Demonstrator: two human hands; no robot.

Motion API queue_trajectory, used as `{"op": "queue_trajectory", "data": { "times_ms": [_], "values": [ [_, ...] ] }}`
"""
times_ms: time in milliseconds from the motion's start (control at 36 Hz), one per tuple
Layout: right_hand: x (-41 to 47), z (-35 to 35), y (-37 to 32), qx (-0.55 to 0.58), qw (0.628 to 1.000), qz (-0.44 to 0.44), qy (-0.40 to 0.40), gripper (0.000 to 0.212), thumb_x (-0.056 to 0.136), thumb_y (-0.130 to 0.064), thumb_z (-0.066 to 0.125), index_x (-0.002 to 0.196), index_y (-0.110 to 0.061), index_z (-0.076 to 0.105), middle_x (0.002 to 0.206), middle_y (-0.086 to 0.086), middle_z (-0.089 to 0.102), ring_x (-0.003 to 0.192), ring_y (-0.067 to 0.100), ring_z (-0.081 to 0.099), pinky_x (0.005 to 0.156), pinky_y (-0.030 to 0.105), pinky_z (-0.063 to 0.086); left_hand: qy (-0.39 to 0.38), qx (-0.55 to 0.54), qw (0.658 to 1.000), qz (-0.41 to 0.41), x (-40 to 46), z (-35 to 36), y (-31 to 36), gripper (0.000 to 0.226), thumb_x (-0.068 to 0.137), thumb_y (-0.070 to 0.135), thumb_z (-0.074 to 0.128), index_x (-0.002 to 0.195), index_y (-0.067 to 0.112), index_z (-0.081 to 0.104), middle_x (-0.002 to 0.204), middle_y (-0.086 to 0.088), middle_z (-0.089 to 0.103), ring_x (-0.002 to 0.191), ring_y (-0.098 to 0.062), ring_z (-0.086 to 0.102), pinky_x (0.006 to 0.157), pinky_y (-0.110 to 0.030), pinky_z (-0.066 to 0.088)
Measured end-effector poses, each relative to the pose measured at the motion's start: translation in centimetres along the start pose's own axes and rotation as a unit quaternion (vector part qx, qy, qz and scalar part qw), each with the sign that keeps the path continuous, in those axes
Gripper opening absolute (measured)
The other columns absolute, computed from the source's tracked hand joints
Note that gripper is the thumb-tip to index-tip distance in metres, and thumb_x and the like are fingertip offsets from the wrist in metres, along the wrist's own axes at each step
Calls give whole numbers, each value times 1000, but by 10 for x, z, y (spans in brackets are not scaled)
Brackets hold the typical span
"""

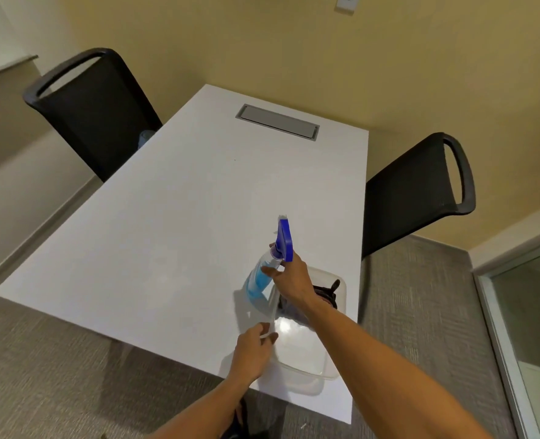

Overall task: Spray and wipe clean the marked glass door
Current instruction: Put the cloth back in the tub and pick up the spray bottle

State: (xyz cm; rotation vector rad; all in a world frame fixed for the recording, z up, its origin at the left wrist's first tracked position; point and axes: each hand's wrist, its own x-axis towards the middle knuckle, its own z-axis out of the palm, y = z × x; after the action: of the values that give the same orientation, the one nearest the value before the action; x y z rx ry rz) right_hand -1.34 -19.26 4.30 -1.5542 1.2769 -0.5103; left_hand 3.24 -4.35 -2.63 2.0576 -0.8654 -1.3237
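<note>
A clear spray bottle (260, 278) of blue liquid with a blue trigger head stands tilted on the white table (154, 236). My right hand (292, 278) is closed around its neck. My left hand (252, 351) pinches the near left rim of a clear plastic bin (309, 365). A dark cloth (325, 294) lies in the far end of the bin, partly hidden by my right arm. A glass door (534, 318) with a metal frame shows at the right edge.
Two black chairs flank the table, one at the left (94, 109) and one at the right (414, 191). A grey cable hatch (277, 122) is set into the far end of the table. Grey carpet (46, 375) covers the floor.
</note>
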Motion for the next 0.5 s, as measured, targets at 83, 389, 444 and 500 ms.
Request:
{"op": "queue_trajectory", "data": {
  "times_ms": [83, 389, 444, 500],
  "values": [
    [-5, -11, -11, 10, 1000, -27, -3, 51, 91, -11, 75, 135, -17, 52, 121, -6, 58, 113, 16, 57, 98, 32, 52, 4, 0, 1000, 10, -3, 0, 0, 36, 105, 31, 57, 138, 18, 61, 142, -2, 65, 129, -22, 62, 105, -29, 46],
    [-48, -73, -32, -78, 987, -136, 33, 58, 85, -39, 80, 134, -20, 56, 127, 0, 68, 101, 13, 62, 84, 28, 56, 11, 37, 999, 31, -14, -2, 9, 37, 107, 32, 52, 140, 18, 57, 140, -8, 64, 114, -19, 63, 108, -35, 50],
    [-56, -86, -31, -108, 980, -158, 50, 59, 82, -47, 81, 130, -22, 58, 122, -2, 70, 97, 11, 64, 78, 21, 54, 20, 44, 998, 39, -14, -1, 9, 38, 107, 29, 51, 142, 16, 56, 142, -10, 63, 120, -24, 63, 107, -34, 48],
    [-65, -99, -28, -139, 974, -168, 69, 55, 79, -55, 80, 122, -27, 58, 113, -6, 71, 92, 9, 64, 71, 16, 50, 26, 56, 997, 50, -16, 0, 9, 38, 107, 27, 51, 142, 11, 56, 140, -12, 65, 126, -26, 63, 103, -30, 47]
  ]
}}
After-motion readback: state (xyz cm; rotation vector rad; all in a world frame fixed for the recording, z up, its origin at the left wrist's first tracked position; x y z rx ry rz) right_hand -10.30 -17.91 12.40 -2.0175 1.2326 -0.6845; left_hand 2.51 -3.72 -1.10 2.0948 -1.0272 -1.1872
